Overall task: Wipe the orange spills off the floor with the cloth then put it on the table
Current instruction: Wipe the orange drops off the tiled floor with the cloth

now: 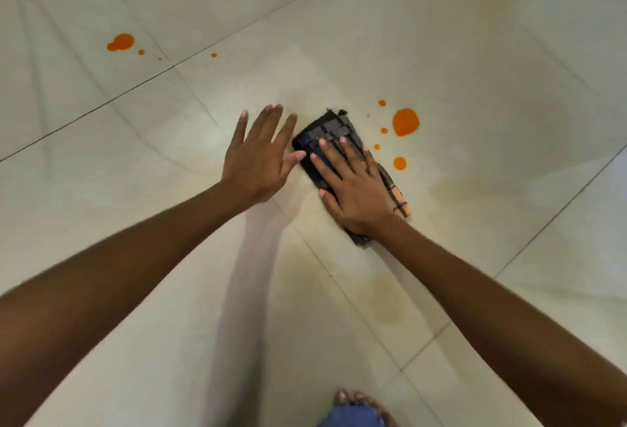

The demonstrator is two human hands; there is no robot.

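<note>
cloth (339,135) folded dark, flat on floor (475,53), pinned under right hand (356,196) | fingers (346,152) spread flat, pressing, not clenched, for an even wipe | left hand (259,158) open, just beside cloth edge, bracing | big orange spill (405,122) just right, likely next | farther drops (121,42) untouched | tabletop out of view

Dark folded cloth (330,136) lies flat beside orange spills (405,122).
</note>
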